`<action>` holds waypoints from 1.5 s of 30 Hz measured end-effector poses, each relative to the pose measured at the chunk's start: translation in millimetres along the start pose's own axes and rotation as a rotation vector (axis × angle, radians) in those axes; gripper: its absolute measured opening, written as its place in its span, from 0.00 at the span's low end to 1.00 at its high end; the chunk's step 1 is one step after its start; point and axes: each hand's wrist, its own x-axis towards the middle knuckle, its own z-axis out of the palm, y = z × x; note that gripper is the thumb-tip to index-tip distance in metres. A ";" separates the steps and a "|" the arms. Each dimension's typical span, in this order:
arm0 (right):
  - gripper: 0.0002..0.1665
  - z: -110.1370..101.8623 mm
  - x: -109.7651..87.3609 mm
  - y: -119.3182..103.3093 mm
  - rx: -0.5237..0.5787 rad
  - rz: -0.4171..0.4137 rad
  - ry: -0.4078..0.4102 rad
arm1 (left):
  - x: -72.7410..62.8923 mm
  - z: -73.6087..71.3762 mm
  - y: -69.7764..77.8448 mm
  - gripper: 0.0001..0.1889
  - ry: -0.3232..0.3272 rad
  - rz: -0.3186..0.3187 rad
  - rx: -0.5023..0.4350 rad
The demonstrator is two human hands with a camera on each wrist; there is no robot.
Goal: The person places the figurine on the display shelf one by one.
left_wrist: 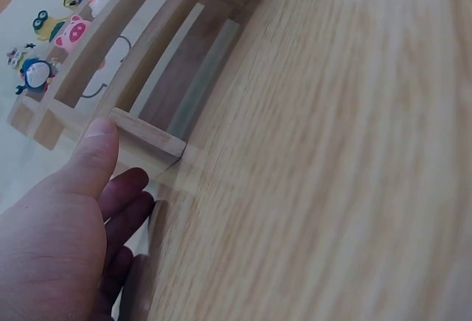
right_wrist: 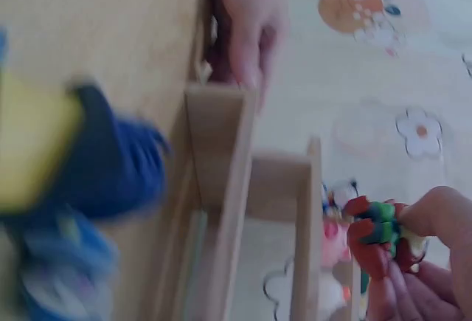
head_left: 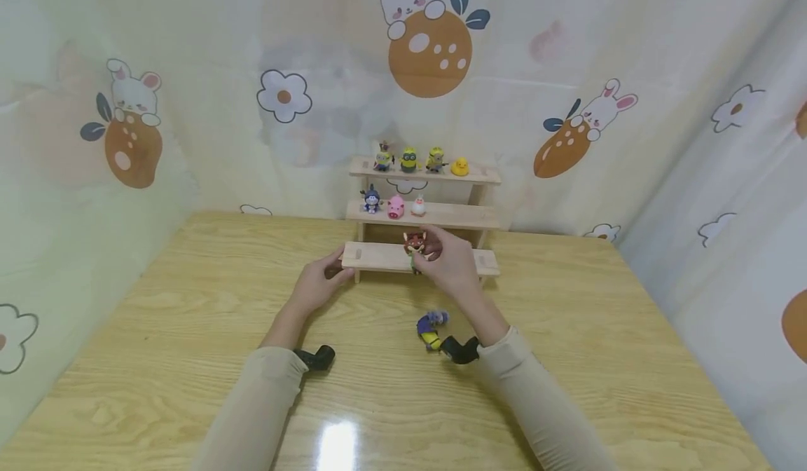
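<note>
My right hand [head_left: 452, 261] pinches a fox figurine [head_left: 414, 242] in green clothing between thumb and fingers, just above the lowest step of a three-step wooden display shelf [head_left: 381, 255]. In the right wrist view the fox's green and reddish-brown body [right_wrist: 376, 236] shows at the fingertips. My left hand [head_left: 320, 285] holds the left end of that lowest step; in the left wrist view its thumb [left_wrist: 99, 140] lies against the corner, with the fingers bent beside the end. A yellow-and-purple figurine [head_left: 429, 332] lies on the table near my right wrist.
Minion figurines [head_left: 409, 160] and a yellow duck [head_left: 460, 167] stand on the top step. The middle step carries a blue-clad figure [head_left: 371, 200], a pink pig [head_left: 396, 207] and a white bird-like figure [head_left: 418, 206]. A patterned curtain [head_left: 221, 141] hangs behind the wooden table [head_left: 189, 317].
</note>
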 end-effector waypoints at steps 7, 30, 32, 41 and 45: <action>0.28 -28.3 31.1 14.0 0.117 0.008 0.101 | 0.6 -0.5 1.3 0.34 0.012 0.009 0.000; 0.29 -26.0 98.4 45.5 0.059 0.086 0.171 | -1.1 0.3 1.2 0.34 -0.003 0.013 -0.022; 0.29 -25.1 99.5 45.7 0.059 0.084 0.172 | -0.6 0.0 1.5 0.34 -0.002 0.018 -0.018; 0.31 -22.0 101.4 46.7 0.016 0.096 0.163 | -0.2 -0.3 0.7 0.34 -0.007 0.002 -0.013; 0.30 -21.5 101.5 47.3 0.013 0.096 0.166 | -0.6 0.0 0.6 0.34 -0.005 0.002 -0.008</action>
